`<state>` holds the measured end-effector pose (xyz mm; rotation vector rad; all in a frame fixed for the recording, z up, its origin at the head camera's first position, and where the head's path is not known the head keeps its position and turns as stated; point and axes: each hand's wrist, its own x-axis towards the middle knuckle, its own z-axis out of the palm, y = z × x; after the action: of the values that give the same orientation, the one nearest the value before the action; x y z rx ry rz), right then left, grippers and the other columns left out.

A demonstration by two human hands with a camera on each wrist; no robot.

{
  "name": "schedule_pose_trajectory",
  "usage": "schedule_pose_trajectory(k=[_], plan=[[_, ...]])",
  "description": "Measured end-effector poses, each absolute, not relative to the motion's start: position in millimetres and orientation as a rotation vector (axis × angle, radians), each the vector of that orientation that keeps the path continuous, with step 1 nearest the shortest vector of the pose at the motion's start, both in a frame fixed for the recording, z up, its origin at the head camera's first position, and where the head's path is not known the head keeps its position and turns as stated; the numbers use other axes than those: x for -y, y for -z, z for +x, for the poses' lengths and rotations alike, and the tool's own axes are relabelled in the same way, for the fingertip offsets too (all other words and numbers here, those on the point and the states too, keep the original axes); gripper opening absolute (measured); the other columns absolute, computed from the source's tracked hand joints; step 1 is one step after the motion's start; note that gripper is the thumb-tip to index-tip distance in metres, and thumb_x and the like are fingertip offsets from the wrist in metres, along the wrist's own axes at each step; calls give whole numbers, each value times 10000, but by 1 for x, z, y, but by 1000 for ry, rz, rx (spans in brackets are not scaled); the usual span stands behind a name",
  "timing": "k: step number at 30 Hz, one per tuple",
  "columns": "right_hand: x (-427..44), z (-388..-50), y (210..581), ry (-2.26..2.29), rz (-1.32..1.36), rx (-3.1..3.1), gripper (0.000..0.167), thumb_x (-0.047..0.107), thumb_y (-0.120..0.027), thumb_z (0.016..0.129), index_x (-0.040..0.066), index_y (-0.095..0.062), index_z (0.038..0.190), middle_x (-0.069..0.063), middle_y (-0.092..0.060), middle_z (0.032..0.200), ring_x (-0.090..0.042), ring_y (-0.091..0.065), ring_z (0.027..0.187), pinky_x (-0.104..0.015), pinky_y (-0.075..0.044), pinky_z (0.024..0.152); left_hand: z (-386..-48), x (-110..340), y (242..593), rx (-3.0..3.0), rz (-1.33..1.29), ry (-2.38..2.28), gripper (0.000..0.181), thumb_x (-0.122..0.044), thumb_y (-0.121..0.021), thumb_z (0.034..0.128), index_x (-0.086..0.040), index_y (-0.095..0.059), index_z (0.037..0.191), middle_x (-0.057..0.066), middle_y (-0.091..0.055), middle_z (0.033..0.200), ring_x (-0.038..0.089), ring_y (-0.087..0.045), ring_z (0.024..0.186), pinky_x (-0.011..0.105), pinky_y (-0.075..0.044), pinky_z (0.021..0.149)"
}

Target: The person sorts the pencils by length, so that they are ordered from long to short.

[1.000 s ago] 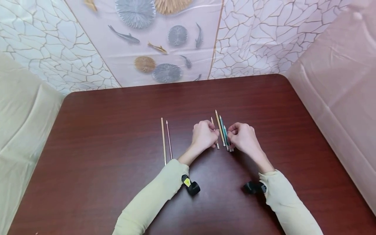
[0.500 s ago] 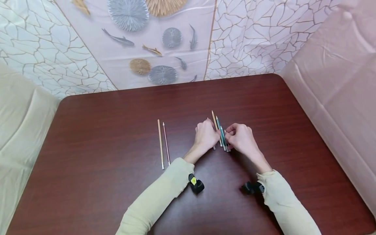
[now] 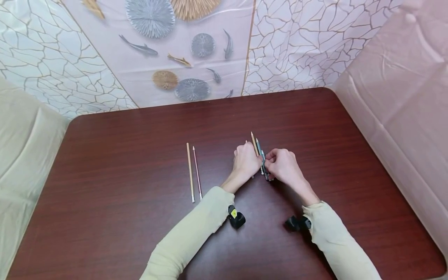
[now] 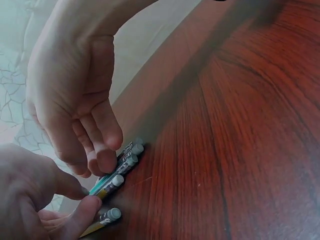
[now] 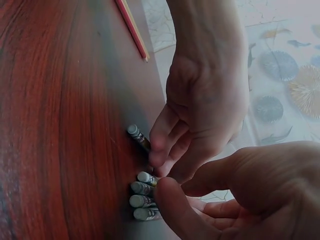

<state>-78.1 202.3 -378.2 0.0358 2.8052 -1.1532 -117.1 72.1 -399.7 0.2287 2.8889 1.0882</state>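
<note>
Several sharpened pencils (image 3: 254, 144) with pale erasers lie side by side between the two hands, tips pointing away. My left hand (image 3: 246, 160) is at their left, its thumb and finger pinching a pencil (image 4: 107, 187) near the eraser end. Another pencil (image 4: 102, 220) lies slightly apart under that hand, mostly covered in the head view. From the right, my right hand (image 3: 284, 165) holds the row's other side with curled fingers and thumb (image 5: 172, 200). Four-sided detail of the grip is hidden behind the knuckles. The eraser ends (image 5: 142, 200) sit closely in a row.
A tan pencil (image 3: 190, 171) and a dark pink pencil (image 3: 197, 171) lie roughly parallel to the left of my left forearm. The brown wooden table (image 3: 122, 163) meets patterned cloth (image 3: 203, 23) at the back and pale drapes (image 3: 402, 116) at the sides.
My left hand has moved right, over the leftmost pencil of the group. My right hand has come closer to it, and the pencils between them are bunched tighter. The view has shifted slightly.
</note>
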Motion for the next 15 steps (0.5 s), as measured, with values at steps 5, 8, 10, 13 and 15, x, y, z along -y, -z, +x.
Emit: schedule_pose_trajectory(k=[5,8,10,13,15], plan=[[-203,-79,378,1120,28,-2826,130,28,-588,860,-56,-667,919,-91,-714,740,-163,-650,466,-275,-524,523,-119,-74,400,-2910,276,-1059,322,-135,-741,825,-149,-513,598,15,-550,599,323,-681,728,438,-534,642],[-201,-80,378,1078,24,-2848,122,42,-596,857,-43,-668,907,-75,-718,737,-147,-645,461,-297,-532,565,-120,-75,401,-2914,279,-1049,319,-127,-730,830,-144,-513,597,27,-560,609,326,-683,736,439,-537,650],[-200,-81,378,1041,20,-2872,117,62,-611,863,-31,-670,901,-61,-719,732,-124,-635,452,-330,-540,614,-121,-75,401,-2918,285,-1043,308,-125,-725,832,-136,-522,602,40,-576,628,334,-683,743,441,-539,651],[-198,-82,378,989,1,-2911,99,72,-631,857,-16,-667,885,-41,-710,707,-93,-607,429,-390,-542,674,-121,-76,402,-2921,281,-1033,290,-120,-724,827,-131,-540,604,59,-601,661,346,-685,760,448,-540,666],[-197,-82,379,956,-16,-2936,84,71,-640,852,-7,-663,871,-27,-696,679,-80,-585,408,-421,-540,694,-122,-76,402,-2922,268,-1022,293,-125,-723,824,-131,-539,597,62,-609,671,356,-686,782,454,-538,686]])
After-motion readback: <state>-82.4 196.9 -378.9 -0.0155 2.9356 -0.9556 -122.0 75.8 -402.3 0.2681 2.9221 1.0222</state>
